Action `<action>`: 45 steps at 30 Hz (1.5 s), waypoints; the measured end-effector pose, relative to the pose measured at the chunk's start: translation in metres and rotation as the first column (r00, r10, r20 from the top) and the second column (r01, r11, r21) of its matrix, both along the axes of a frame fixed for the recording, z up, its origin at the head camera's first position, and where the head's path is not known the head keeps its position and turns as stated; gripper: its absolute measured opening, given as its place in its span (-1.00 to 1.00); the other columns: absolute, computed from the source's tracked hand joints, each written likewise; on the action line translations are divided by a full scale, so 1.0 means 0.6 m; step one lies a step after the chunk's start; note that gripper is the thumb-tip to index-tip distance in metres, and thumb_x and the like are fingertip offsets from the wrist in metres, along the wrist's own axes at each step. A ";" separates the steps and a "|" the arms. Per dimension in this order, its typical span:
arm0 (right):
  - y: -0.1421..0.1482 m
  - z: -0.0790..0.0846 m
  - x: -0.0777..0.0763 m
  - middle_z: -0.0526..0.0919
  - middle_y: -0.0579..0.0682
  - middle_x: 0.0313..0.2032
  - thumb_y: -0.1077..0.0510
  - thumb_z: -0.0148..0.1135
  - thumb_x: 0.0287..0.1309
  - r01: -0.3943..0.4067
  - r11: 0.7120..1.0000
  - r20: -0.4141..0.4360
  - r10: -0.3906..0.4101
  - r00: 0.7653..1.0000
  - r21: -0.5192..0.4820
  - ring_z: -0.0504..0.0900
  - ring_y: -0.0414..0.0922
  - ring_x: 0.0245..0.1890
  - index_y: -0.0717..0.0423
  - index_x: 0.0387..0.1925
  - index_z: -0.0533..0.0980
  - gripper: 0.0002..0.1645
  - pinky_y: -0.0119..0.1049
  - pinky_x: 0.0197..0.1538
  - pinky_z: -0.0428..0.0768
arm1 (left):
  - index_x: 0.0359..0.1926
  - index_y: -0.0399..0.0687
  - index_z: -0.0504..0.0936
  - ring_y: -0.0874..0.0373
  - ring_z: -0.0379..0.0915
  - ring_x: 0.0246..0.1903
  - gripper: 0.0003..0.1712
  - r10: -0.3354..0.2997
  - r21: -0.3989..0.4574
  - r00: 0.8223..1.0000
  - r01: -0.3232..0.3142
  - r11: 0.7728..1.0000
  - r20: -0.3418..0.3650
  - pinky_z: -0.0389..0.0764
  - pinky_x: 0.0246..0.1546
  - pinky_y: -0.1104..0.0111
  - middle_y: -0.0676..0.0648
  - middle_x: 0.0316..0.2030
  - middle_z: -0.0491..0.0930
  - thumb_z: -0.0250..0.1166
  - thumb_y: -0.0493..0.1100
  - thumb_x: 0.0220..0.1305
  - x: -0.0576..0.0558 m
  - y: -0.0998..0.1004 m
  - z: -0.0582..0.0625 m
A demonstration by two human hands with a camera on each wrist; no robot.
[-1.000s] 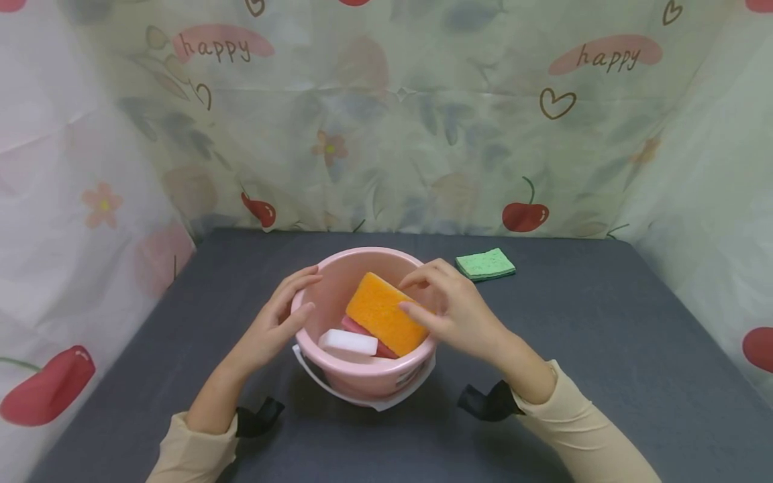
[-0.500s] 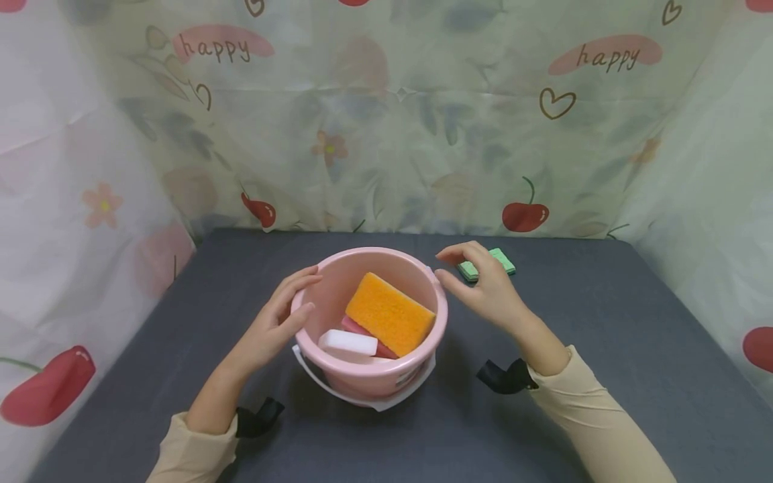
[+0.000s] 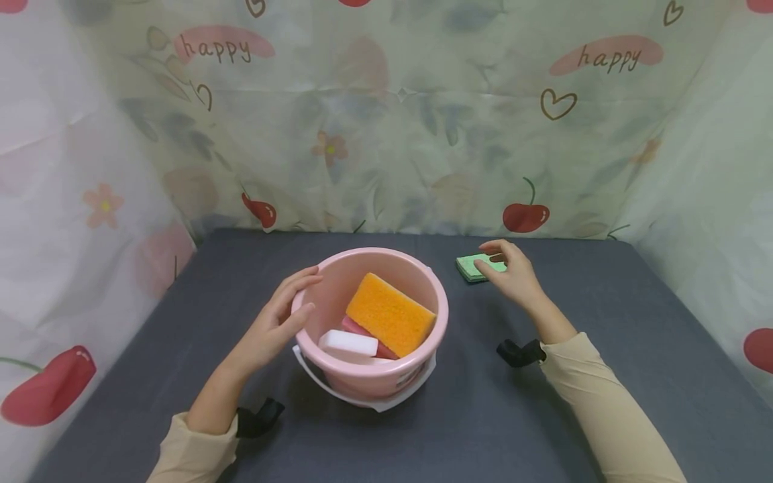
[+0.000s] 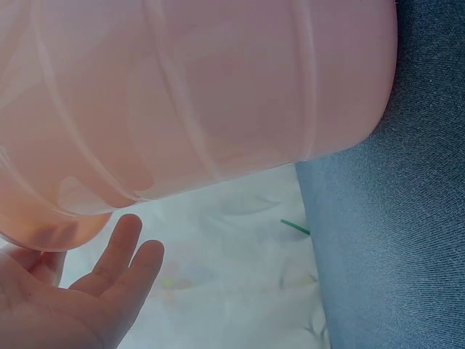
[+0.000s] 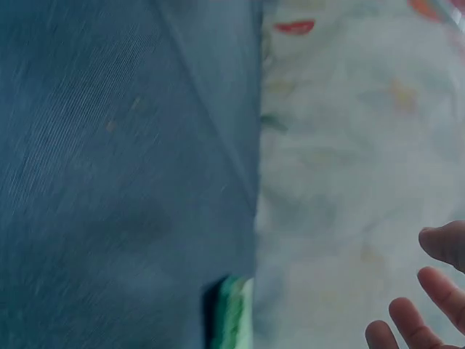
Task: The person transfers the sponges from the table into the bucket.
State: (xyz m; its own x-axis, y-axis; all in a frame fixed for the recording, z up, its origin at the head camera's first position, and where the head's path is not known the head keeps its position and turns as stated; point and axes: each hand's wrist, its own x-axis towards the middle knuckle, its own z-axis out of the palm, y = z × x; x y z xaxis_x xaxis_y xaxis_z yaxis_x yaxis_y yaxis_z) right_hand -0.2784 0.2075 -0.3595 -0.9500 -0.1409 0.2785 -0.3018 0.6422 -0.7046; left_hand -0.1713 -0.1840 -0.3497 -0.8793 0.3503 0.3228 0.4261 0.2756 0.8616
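A pink bucket (image 3: 370, 376) stands upright on the dark table, its white handle (image 3: 383, 404) hanging down at the front. In it lie an orange sponge (image 3: 389, 315), a white block (image 3: 348, 343) and something red, mostly covered by the sponge. My left hand (image 3: 276, 322) rests at the left of the rim, thumb and some fingertips over it. In the left wrist view two fingers (image 4: 149, 262) extend freely beside the bucket wall. My right hand (image 3: 512, 272) holds nothing; its loosely bent fingers hover over a flat green sponge (image 3: 468, 267), partly hiding it. Contact there cannot be told.
The dark cloth-covered table (image 3: 459, 422) reaches back to a printed curtain (image 3: 398, 168), with more curtain at both sides. Black straps (image 3: 260, 417) hang at both wrists.
My right hand has left the orange sponge in the bucket and moved right to the green sponge. My left hand and the bucket have stayed in place.
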 end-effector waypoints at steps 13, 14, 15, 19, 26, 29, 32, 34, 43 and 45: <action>0.044 -0.043 -0.043 0.19 0.38 0.27 0.07 0.19 0.17 0.072 0.994 0.177 -0.085 0.981 0.081 0.17 0.32 0.28 0.31 0.25 0.20 -0.29 0.20 0.25 0.25 | 0.29 -0.19 0.26 -0.02 -0.02 0.34 -0.48 -0.011 0.020 1.000 0.012 1.000 -0.009 0.30 0.12 0.68 -0.12 0.40 0.03 0.03 -0.28 0.31 -0.001 0.001 0.000; 0.046 -0.045 -0.046 0.17 0.39 0.28 0.07 0.19 0.16 0.074 0.993 0.184 -0.089 0.979 0.087 0.15 0.32 0.29 0.32 0.26 0.18 -0.27 0.20 0.26 0.23 | 0.29 -0.19 0.26 -0.03 -0.02 0.34 -0.48 -0.011 0.020 1.000 0.012 1.000 -0.010 0.30 0.12 0.68 -0.12 0.40 0.04 0.03 -0.28 0.31 -0.001 0.001 0.000; 0.049 -0.048 -0.049 0.16 0.40 0.28 0.07 0.21 0.15 0.077 0.993 0.193 -0.094 0.977 0.092 0.14 0.31 0.30 0.32 0.27 0.17 -0.25 0.20 0.27 0.22 | 0.29 -0.19 0.26 -0.03 -0.02 0.34 -0.48 -0.012 0.020 1.000 0.012 1.000 -0.010 0.29 0.12 0.68 -0.12 0.40 0.04 0.03 -0.29 0.31 -0.001 0.001 0.000; 0.055 -0.057 -0.059 0.13 0.42 0.29 0.07 0.23 0.12 0.085 0.987 0.207 -0.112 0.972 0.133 0.11 0.30 0.31 0.37 0.30 0.11 -0.16 0.19 0.29 0.18 | 0.28 -0.20 0.26 -0.03 -0.02 0.34 -0.48 -0.008 0.017 1.000 0.008 1.000 -0.009 0.29 0.12 0.69 -0.12 0.40 0.04 0.04 -0.28 0.31 0.000 0.001 0.000; 0.069 -0.074 -0.075 0.09 0.45 0.31 0.05 0.25 0.09 0.074 0.981 0.241 -0.118 0.963 0.182 0.07 0.33 0.33 0.40 0.34 0.01 -0.05 0.20 0.32 0.12 | 0.29 -0.18 0.27 -0.04 -0.02 0.35 -0.48 0.001 0.005 1.000 -0.001 1.000 -0.003 0.28 0.12 0.69 -0.10 0.40 0.04 0.04 -0.26 0.31 0.000 0.001 0.000; 0.071 -0.080 -0.079 0.07 0.44 0.32 0.04 0.25 0.09 0.064 0.981 0.256 -0.110 0.960 0.184 0.05 0.33 0.34 0.38 0.36 -0.03 -0.01 0.21 0.31 0.12 | 0.29 -0.18 0.27 -0.04 -0.02 0.34 -0.48 0.003 0.002 1.000 -0.003 1.000 -0.005 0.28 0.12 0.69 -0.10 0.40 0.04 0.04 -0.26 0.31 -0.001 0.000 0.000; 0.071 -0.083 -0.082 0.06 0.45 0.33 0.04 0.27 0.08 0.054 0.981 0.261 -0.103 0.960 0.187 0.04 0.34 0.34 0.38 0.37 -0.06 0.02 0.22 0.31 0.12 | 0.29 -0.17 0.27 -0.04 -0.02 0.34 -0.48 0.005 -0.001 1.000 -0.005 1.000 -0.006 0.27 0.13 0.69 -0.10 0.40 0.04 0.05 -0.26 0.31 -0.001 0.000 -0.001; 0.070 -0.085 -0.084 0.06 0.45 0.33 0.05 0.28 0.07 0.050 0.980 0.261 -0.101 0.960 0.193 0.04 0.34 0.34 0.38 0.37 -0.06 0.03 0.22 0.31 0.12 | 0.29 -0.18 0.27 -0.04 -0.02 0.34 -0.48 0.003 0.000 1.000 -0.003 1.000 -0.006 0.28 0.13 0.69 -0.10 0.40 0.04 0.04 -0.26 0.31 -0.001 0.000 -0.002; 0.068 -0.086 -0.080 0.09 0.50 0.27 0.07 0.31 0.03 0.081 0.972 0.250 -0.137 0.959 0.223 0.07 0.35 0.29 0.39 0.35 -0.05 0.03 0.22 0.29 0.15 | 0.29 -0.20 0.26 -0.03 -0.02 0.34 -0.48 -0.002 0.005 1.000 0.002 1.000 -0.011 0.28 0.13 0.69 -0.10 0.40 0.04 0.04 -0.27 0.31 -0.001 0.000 -0.002; 0.070 -0.085 -0.078 0.09 0.50 0.26 0.07 0.32 0.01 0.082 0.969 0.250 -0.141 0.958 0.234 0.08 0.33 0.28 0.40 0.35 -0.04 0.04 0.22 0.29 0.15 | 0.29 -0.21 0.26 -0.03 -0.02 0.34 -0.48 -0.003 0.007 1.000 0.003 1.000 -0.013 0.28 0.13 0.69 -0.10 0.40 0.04 0.04 -0.27 0.31 -0.001 0.000 -0.002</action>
State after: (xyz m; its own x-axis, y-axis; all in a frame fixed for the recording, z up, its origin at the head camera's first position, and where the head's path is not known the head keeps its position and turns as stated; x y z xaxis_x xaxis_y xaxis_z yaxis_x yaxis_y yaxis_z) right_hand -0.3252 0.2493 -0.4108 -0.9982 -0.0591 -0.0088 -0.0426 0.8081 -0.5875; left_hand -0.1718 -0.1840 -0.3512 -0.8739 0.3508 0.3364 0.4379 0.2682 0.8581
